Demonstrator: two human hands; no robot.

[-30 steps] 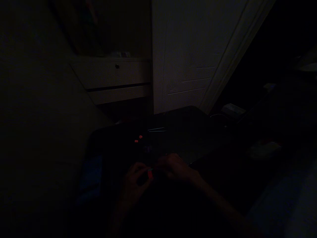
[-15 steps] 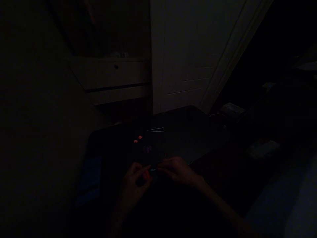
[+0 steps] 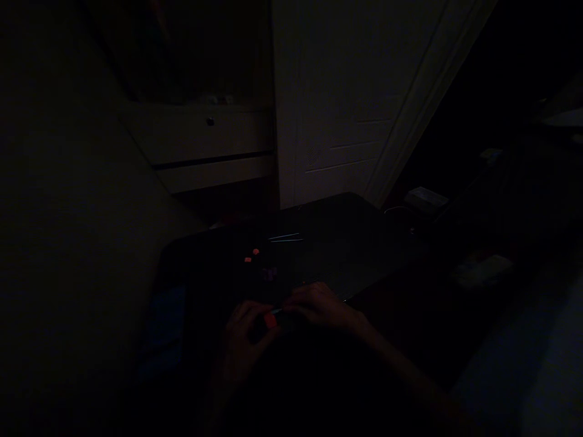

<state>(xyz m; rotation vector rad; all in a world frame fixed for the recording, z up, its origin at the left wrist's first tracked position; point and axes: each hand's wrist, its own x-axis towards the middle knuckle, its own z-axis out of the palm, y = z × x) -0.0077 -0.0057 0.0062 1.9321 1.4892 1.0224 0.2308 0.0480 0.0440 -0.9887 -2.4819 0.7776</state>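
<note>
The scene is very dark. My left hand [image 3: 243, 334] is closed, thumb and fingers pinching a small orange-red block [image 3: 270, 320]. Just right of it, my right hand [image 3: 316, 303] is closed with its fingertips on a thin, pale, narrow piece [image 3: 277, 311] whose kind I cannot make out. That pale piece reaches to the top of the block; whether they touch is too dark to tell. Beyond my hands on the dark table [image 3: 341, 243] lie two small orange pieces [image 3: 252, 255], a dim purple piece [image 3: 269, 274] and metal tweezers [image 3: 285, 237].
A dark blue flat object [image 3: 164, 328] lies at the table's left side. Behind the table stand a drawer unit [image 3: 200, 142] and a pale panelled door [image 3: 337, 121]. Off to the right are a white box [image 3: 426, 198] and a pale packet [image 3: 483, 271].
My right hand has moved slightly left, closer to my left hand. The orange-red block shows more of its face, and less of the pale piece is visible. The view has shifted a little.
</note>
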